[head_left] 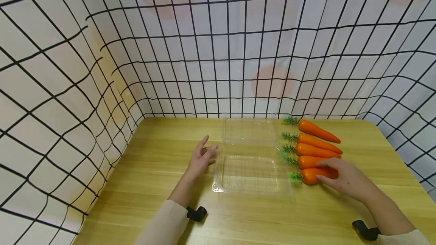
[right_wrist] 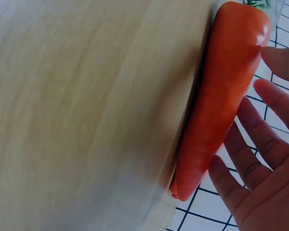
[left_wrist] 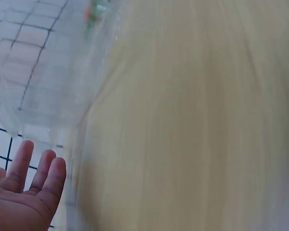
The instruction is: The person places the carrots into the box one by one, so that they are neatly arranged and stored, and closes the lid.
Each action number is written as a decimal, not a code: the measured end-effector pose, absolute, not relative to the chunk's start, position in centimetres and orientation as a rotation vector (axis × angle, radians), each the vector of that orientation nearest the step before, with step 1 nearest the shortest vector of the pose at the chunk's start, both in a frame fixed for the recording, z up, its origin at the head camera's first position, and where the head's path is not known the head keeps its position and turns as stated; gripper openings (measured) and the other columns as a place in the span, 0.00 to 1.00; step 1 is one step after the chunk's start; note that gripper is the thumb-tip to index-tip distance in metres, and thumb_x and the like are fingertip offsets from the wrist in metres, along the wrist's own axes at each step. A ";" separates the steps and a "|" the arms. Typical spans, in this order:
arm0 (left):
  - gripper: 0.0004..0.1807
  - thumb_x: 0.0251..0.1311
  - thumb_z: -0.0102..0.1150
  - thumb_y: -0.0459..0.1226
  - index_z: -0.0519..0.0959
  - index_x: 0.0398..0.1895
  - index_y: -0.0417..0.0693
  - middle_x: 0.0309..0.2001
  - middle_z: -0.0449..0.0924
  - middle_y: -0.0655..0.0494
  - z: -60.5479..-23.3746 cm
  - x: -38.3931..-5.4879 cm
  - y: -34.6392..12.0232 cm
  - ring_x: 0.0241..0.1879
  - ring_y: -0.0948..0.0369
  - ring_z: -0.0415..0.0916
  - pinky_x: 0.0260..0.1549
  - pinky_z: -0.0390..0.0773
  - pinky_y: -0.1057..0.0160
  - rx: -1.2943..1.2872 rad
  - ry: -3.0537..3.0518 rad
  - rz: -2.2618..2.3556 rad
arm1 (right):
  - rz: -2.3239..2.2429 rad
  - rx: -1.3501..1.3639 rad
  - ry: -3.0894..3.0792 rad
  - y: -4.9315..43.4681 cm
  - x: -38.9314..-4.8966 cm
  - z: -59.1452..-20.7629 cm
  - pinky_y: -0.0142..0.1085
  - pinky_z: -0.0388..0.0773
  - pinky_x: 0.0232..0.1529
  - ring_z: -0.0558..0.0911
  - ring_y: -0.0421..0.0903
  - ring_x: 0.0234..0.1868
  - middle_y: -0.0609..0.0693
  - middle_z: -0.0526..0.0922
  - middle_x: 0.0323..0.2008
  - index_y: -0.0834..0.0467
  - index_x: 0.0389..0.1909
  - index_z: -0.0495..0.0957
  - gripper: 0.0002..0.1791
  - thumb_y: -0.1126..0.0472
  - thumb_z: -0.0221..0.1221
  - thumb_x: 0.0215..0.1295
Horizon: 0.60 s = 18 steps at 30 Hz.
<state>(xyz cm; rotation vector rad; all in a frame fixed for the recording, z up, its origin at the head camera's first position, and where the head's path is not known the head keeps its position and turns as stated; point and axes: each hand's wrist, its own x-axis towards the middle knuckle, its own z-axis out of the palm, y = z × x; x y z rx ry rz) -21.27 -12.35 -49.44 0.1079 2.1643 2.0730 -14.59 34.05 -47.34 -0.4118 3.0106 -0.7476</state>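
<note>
Several orange carrots with green tops lie in a column on the right of the table. Over the nearest carrot [head_left: 310, 176] is my right hand [head_left: 345, 179], thumb and forefinger spread along it. In the right wrist view, the fingertips of the right hand [right_wrist: 267, 139] meet the side of that carrot [right_wrist: 221, 91], with the fingers fairly straight. A clear plastic clamshell box [head_left: 250, 190] lies unfolded in the middle. At its left edge my left hand [head_left: 201, 158] has its fingers loosely extended; the left wrist view shows the hand [left_wrist: 31, 192] palm up beside the clear plastic [left_wrist: 53, 91].
The wooden table [head_left: 143, 184] backs onto a white cloth with a black grid [head_left: 235, 48], which also rises at both sides. The other carrots [head_left: 318, 131] lie beyond the nearest one, tops toward the box. Black wrist mounts [head_left: 196, 214] sit by both sleeves.
</note>
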 end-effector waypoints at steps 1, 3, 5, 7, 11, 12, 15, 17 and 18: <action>0.40 0.76 0.54 0.44 0.48 0.83 0.47 0.67 0.75 0.35 -49.5 -21.2 -12.2 0.64 0.39 0.75 0.59 0.81 0.46 0.108 2.145 2.091 | -0.739 -0.412 3.008 34.0 -14.6 -47.4 0.62 0.72 0.57 0.79 0.64 0.59 0.57 0.85 0.54 0.54 0.53 0.83 0.23 0.44 0.69 0.64; 0.39 0.75 0.54 0.43 0.49 0.82 0.47 0.68 0.74 0.36 -49.5 -21.1 -11.8 0.64 0.39 0.75 0.59 0.81 0.47 0.098 2.111 2.123 | -0.724 -0.409 2.998 33.9 -14.6 -47.4 0.62 0.73 0.57 0.79 0.64 0.59 0.56 0.85 0.54 0.54 0.53 0.83 0.23 0.45 0.69 0.63; 0.38 0.75 0.54 0.43 0.51 0.82 0.47 0.68 0.74 0.36 -49.6 -21.1 -11.4 0.64 0.40 0.75 0.59 0.81 0.49 0.083 2.086 2.151 | -0.712 -0.413 2.994 33.8 -14.6 -47.4 0.62 0.73 0.57 0.79 0.64 0.59 0.57 0.85 0.54 0.54 0.53 0.83 0.23 0.46 0.70 0.63; 0.38 0.75 0.54 0.42 0.51 0.82 0.46 0.68 0.74 0.35 -49.7 -21.1 -11.1 0.64 0.40 0.75 0.58 0.81 0.50 0.066 2.065 2.176 | -0.717 -0.418 2.978 33.8 -14.7 -47.4 0.63 0.73 0.58 0.79 0.65 0.59 0.58 0.85 0.54 0.54 0.53 0.83 0.23 0.46 0.70 0.62; 0.38 0.73 0.55 0.41 0.53 0.81 0.46 0.68 0.74 0.36 -50.0 -20.9 -10.5 0.65 0.42 0.74 0.58 0.81 0.56 0.029 2.023 2.215 | -0.720 -0.437 2.951 33.7 -14.6 -47.5 0.63 0.72 0.58 0.78 0.66 0.60 0.59 0.84 0.55 0.54 0.54 0.82 0.23 0.49 0.71 0.60; 0.38 0.73 0.55 0.40 0.53 0.81 0.46 0.68 0.74 0.36 -50.0 -20.9 -10.4 0.65 0.43 0.74 0.56 0.81 0.58 0.026 2.017 2.225 | -0.720 -0.443 2.939 33.8 -14.6 -47.6 0.64 0.72 0.57 0.77 0.66 0.60 0.59 0.83 0.56 0.55 0.54 0.82 0.24 0.49 0.72 0.60; 0.37 0.72 0.55 0.38 0.55 0.81 0.43 0.67 0.76 0.37 -50.3 -20.8 -10.1 0.64 0.45 0.75 0.51 0.80 0.64 0.016 2.010 2.257 | -0.703 -0.435 2.917 33.6 -14.5 -47.7 0.64 0.73 0.57 0.77 0.67 0.60 0.60 0.83 0.56 0.55 0.56 0.81 0.25 0.51 0.72 0.60; 0.37 0.72 0.55 0.37 0.55 0.80 0.43 0.67 0.76 0.37 -50.5 -20.8 -9.9 0.64 0.46 0.75 0.50 0.79 0.65 0.007 2.002 2.273 | -0.686 -0.419 2.900 33.6 -14.4 -47.7 0.64 0.73 0.57 0.77 0.67 0.61 0.60 0.82 0.57 0.55 0.58 0.80 0.26 0.52 0.72 0.60; 0.37 0.72 0.56 0.37 0.56 0.80 0.43 0.67 0.76 0.37 -50.6 -20.7 -9.8 0.65 0.45 0.75 0.51 0.79 0.65 0.003 1.995 2.282 | -0.680 -0.408 2.892 33.6 -14.4 -47.7 0.64 0.74 0.57 0.77 0.68 0.61 0.60 0.82 0.58 0.55 0.58 0.80 0.27 0.52 0.72 0.60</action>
